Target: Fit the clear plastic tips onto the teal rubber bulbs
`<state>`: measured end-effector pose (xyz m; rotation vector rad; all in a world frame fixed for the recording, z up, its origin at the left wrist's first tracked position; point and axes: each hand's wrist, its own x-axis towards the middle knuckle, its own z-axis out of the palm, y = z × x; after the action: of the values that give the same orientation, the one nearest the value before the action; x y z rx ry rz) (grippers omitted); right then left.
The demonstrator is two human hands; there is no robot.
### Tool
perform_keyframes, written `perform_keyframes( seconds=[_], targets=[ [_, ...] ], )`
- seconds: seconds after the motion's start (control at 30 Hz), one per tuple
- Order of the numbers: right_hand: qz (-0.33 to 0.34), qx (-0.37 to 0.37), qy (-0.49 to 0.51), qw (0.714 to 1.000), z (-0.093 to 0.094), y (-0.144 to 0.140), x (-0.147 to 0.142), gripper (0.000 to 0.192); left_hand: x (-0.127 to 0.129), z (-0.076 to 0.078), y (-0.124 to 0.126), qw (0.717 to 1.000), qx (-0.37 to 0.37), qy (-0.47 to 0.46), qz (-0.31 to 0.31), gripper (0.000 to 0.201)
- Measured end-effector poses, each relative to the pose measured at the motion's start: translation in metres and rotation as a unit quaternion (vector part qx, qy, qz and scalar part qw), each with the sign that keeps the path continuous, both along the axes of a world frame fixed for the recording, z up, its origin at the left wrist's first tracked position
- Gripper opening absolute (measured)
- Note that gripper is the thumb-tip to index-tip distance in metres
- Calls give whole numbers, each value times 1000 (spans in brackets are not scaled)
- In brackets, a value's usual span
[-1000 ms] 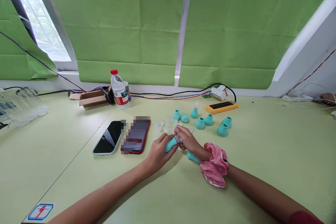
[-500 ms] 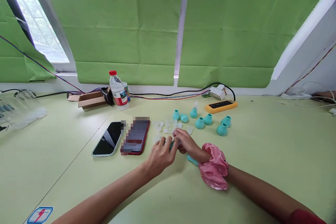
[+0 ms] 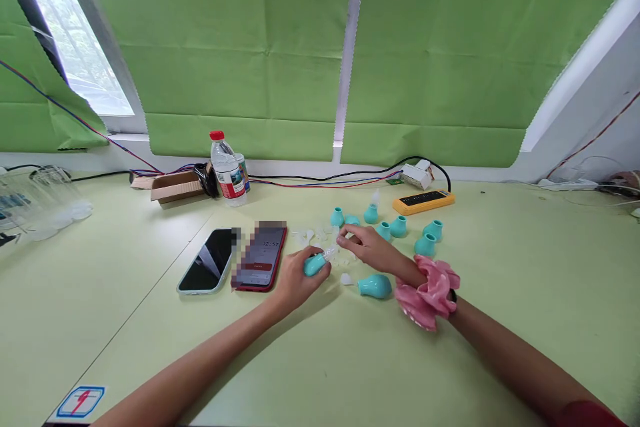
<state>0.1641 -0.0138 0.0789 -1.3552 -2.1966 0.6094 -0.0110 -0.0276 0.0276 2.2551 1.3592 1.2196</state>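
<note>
My left hand (image 3: pixel 296 278) grips a teal rubber bulb (image 3: pixel 314 265) with a clear tip pointing right. My right hand (image 3: pixel 369 247), with a pink scrunchie (image 3: pixel 429 291) on the wrist, reaches over a scatter of small clear tips (image 3: pixel 320 237); its fingers are pinched near them, and I cannot tell if one is held. Another assembled teal bulb with a clear tip (image 3: pixel 373 285) lies on the table just below my right hand. Several loose teal bulbs (image 3: pixel 400 227) stand beyond the hand.
Two phones (image 3: pixel 234 259) lie left of my hands. A water bottle (image 3: pixel 227 170), a cardboard box (image 3: pixel 173 187), cables and an orange power strip (image 3: pixel 423 200) line the back of the pale green table (image 3: pixel 125 293). Clear plastic items (image 3: pixel 35 203) sit far left.
My right hand has let go of the bulb and moved up and right to the clear tips. The left hand keeps the bulb. The bulb lying under my right wrist is now uncovered.
</note>
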Motion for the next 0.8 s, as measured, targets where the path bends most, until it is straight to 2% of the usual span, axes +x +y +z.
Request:
perform_keyframes(
  seconds=[0.07,0.2,0.33,0.43,0.53,0.67,0.8],
  targets=[
    [41,-24,-89,995,2,3,7,26,0,-2,3,999,-13,-31,11,16],
    [99,-19,-234,967,-5,0,7,27,0,-4,6,996,-42,-77,10,19],
    [123,-15,-260,958,-15,-2,3,19,0,-6,5,993,-57,-99,-11,25],
    [120,10,-178,977,-14,3,8,13,0,-7,5,993,-60,-101,-26,26],
    [140,-7,-27,990,-8,8,16,14,0,-8,5,992,-68,-99,-34,28],
    [146,-98,132,976,-4,13,21,23,0,-6,2,991,-76,-99,-55,28],
    [126,-137,196,963,-10,18,23,27,1,-2,-3,988,-73,-106,-83,26]
  ],
)
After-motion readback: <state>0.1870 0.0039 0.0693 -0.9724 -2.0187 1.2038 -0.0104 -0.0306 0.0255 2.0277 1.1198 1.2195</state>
